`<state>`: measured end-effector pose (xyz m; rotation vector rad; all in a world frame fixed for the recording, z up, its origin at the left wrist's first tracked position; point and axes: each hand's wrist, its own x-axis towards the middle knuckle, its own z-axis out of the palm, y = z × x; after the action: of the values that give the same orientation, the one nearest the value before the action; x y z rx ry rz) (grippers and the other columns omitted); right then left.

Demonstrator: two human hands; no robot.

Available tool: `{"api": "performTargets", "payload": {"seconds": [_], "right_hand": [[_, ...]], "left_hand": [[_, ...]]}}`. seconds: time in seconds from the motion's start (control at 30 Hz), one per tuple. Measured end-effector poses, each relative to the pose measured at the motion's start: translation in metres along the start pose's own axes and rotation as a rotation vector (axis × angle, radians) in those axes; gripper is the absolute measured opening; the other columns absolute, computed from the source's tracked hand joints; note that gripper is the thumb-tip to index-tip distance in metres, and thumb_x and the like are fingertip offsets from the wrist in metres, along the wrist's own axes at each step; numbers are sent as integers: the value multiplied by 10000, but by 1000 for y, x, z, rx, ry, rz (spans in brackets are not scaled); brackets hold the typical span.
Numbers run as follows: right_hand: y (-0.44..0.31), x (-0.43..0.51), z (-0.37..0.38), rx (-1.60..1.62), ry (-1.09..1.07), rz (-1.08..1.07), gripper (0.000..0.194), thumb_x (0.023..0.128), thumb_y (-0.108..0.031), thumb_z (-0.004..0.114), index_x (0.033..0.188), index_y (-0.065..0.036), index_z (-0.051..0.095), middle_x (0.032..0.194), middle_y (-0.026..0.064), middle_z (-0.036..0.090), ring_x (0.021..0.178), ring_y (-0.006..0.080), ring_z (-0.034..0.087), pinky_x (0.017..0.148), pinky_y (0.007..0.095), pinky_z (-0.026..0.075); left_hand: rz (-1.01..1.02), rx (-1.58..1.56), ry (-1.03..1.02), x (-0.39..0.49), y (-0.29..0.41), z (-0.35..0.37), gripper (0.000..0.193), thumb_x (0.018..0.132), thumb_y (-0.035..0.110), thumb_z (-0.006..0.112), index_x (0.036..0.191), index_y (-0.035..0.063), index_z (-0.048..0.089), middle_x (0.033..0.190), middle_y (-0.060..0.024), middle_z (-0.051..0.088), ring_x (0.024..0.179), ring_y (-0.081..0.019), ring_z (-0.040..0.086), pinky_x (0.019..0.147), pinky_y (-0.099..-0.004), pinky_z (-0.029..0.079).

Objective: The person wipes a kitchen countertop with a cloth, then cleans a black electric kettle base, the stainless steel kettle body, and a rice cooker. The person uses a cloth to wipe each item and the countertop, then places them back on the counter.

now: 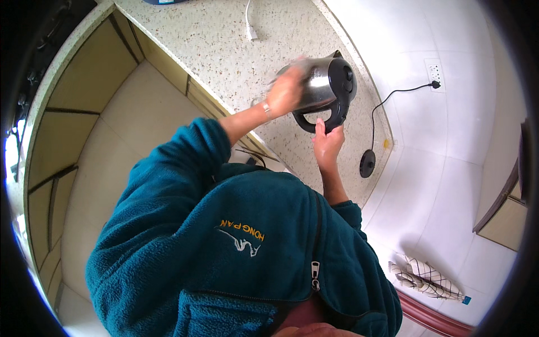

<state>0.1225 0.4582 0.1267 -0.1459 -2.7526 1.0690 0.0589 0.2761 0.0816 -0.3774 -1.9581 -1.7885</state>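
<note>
A stainless steel electric kettle [319,82] with a black lid and black handle is tilted on its side above the speckled countertop [202,46], its lid towards the right. My right hand [329,143] grips the lower part of the handle. My left hand [288,90], with a bracelet at the wrist, is blurred by motion and lies against the kettle's body near its base end. Its fingertips are too blurred to show whether it holds anything. The kettle's black power base [367,163] stands at the right of the counter, its cord running to a wall socket [435,75].
A white cable with a plug [251,33] lies on the counter beyond the kettle. The tiled wall [446,126] borders the counter at right. A checked cloth [433,280] hangs at lower right. Cabinets [80,80] line the left.
</note>
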Motion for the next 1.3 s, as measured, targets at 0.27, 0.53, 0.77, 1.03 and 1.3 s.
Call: {"api": "performTargets", "payload": {"seconds": [0.27, 0.53, 0.77, 1.03, 1.3], "right_hand": [[11, 6, 2, -97, 36, -205, 274, 875, -115, 676, 1065, 50, 569, 781, 124, 631, 590, 203, 583, 540, 331, 468], [-2, 0, 4, -44, 93, -160, 301, 812, -187, 736, 914, 53, 588, 792, 217, 644, 715, 380, 642, 686, 428, 499], [-4, 2, 7, -87, 59, -216, 318, 818, -182, 732, 987, 33, 569, 847, 204, 649, 758, 357, 640, 711, 420, 498], [5, 3, 12, -91, 114, -244, 276, 856, -130, 704, 1029, 52, 589, 873, 125, 672, 800, 207, 630, 768, 363, 500], [-3, 5, 9, -53, 83, -216, 289, 840, -128, 712, 1030, 56, 594, 802, 145, 664, 707, 228, 631, 704, 361, 508]], "left_hand": [[112, -128, 89, 31, 35, 28, 736, 716, -139, 451, 1415, 89, 417, 1475, -196, 401, 1404, -332, 339, 1193, -524, 154], [-377, 254, -169, 1, -78, 7, 545, 829, -31, 495, 1370, 33, 467, 1282, -286, 540, 1236, -392, 528, 1029, -396, 439], [36, 6, 43, -12, 41, 49, 786, 698, -165, 455, 1442, 80, 400, 1554, -233, 244, 1457, -382, 212, 1178, -447, 233], [155, 38, 86, -11, 2, 63, 817, 729, -98, 561, 1484, 34, 279, 1567, -258, 174, 1470, -418, 132, 1188, -536, 122], [-138, 493, -29, -78, -49, 63, 761, 786, 87, 621, 1458, -39, 287, 1544, -288, 189, 1430, -499, 154, 1175, -521, 162]]}}
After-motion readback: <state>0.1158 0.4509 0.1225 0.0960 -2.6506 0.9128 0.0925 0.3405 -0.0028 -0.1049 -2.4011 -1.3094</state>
